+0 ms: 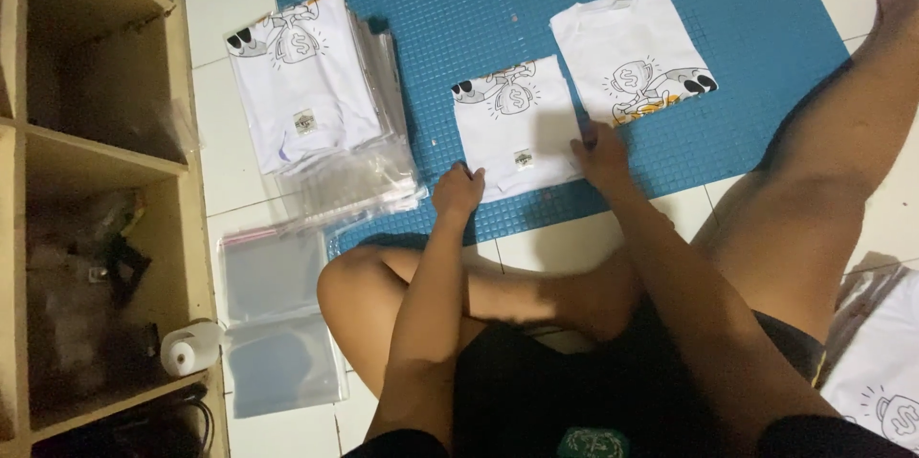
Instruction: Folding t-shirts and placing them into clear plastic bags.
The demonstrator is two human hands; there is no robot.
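- A folded white shirt [517, 128] with a printed cartoon design is laid flat near the front edge of the blue mat [756, 8], its near edge towards the person so that both hands can reach it.
- The near left corner of the folded white shirt is gripped by the left hand [458, 190]; the fingers are curled and pressed together on the fabric, apparently pinching the corner, though the fingertips are hidden under the knuckles.
- The right edge of the folded white shirt is held down by the right hand [600, 154], fingers bent and pressed onto the cloth; whether fabric is pinched or only pinned cannot be told.
- Just beyond and to the right of the folded white shirt a second folded shirt [627, 51] is laid on the same mat, print turned towards the person, near but apart.
- To the left of the folded white shirt a stack of bagged shirts [302, 80] is piled half on the mat, half on the tiled floor, kept together and out of the working space.
- Nearer the person and left of the folded white shirt, empty clear plastic bags [278, 324] are spread on the tiles within arm's reach.
- Further left, a wooden shelf unit [182, 228] is stood, with a white roll [187, 348] on its lower board.
- To the far right of the folded white shirt, another bagged shirt [885, 372] is partly seen beside the person's leg.
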